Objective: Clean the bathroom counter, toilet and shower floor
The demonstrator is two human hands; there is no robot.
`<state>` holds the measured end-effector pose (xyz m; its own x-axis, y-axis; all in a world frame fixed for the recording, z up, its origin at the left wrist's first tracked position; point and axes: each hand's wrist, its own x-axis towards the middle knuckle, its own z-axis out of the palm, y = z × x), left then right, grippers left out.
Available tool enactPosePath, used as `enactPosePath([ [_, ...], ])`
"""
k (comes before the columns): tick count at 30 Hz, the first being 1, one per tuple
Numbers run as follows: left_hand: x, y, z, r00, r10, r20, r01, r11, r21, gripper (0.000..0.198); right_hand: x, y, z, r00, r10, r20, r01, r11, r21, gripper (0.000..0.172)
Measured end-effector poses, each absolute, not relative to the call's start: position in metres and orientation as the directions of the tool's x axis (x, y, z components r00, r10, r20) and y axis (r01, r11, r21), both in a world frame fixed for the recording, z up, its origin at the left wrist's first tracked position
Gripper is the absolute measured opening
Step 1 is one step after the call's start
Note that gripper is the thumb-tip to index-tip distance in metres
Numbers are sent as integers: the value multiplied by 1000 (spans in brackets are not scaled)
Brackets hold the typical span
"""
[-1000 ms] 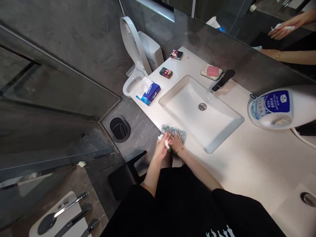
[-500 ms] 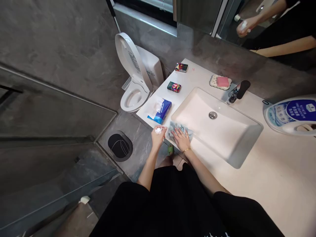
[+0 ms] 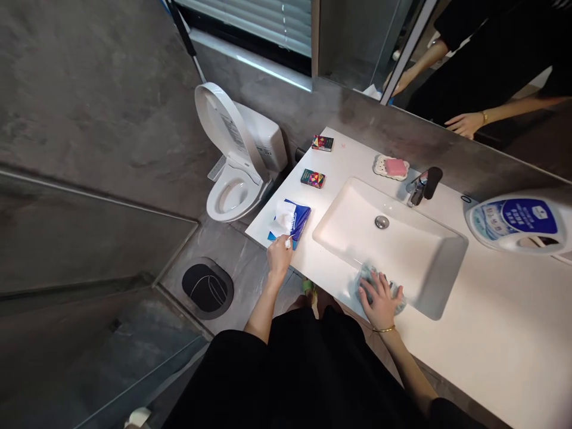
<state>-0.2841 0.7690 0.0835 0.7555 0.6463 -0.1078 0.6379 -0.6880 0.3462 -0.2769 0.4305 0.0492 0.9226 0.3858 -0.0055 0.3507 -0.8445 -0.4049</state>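
My right hand lies flat with its fingers spread on a grey-blue cloth, at the front rim of the white sink. Part of the cloth is hidden beneath the palm. My left hand is closed around a small white wad, with a thin pale strand sticking out; its kind is unclear. That hand is at the near edge of a blue tissue pack, from which a white tissue pokes out.
Two small patterned boxes lie on the white counter. Behind the sink are a pink soap in a dish, a faucet and, to the right, a large detergent bottle. A toilet with raised lid and a dark bin stand left.
My right hand and the cloth have slid right along the sink's front rim, and its fingers have spread. My left hand has come closer to the tissue pack. The view has tilted up slightly.
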Motion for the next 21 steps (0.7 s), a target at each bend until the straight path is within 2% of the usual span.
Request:
enactPosePath([
  [3, -294, 788, 93, 762, 645, 60, 553, -695, 460, 24, -246, 478, 72, 919, 393, -24, 277, -688, -671, 34],
  [5, -300, 803, 104, 753, 642, 146, 503, -704, 501, 25, -230, 523, 85, 886, 442, -143, 116, -508, -853, 36],
  [6, -303, 812, 110, 746, 643, 173, 491, -706, 511, 24, -225, 549, 89, 856, 470, -216, 7, -428, -904, 38],
  [9, -311, 844, 127, 710, 670, 216, 496, -693, 523, 23, -223, 630, 99, 739, 578, -347, -214, -287, -934, 46],
  [14, -319, 932, 135, 671, 712, 208, 535, -658, 529, 23, -233, 727, 100, 626, 718, -305, -202, -228, -952, 41],
  [17, -313, 994, 118, 679, 716, 161, 543, -639, 545, 22, -230, 764, 100, 641, 693, -329, -235, -231, -944, 33],
  [21, -289, 1059, 71, 704, 710, 0, 558, -554, 618, 23, -241, 824, 105, 710, 609, -354, -296, -197, -935, 26],
])
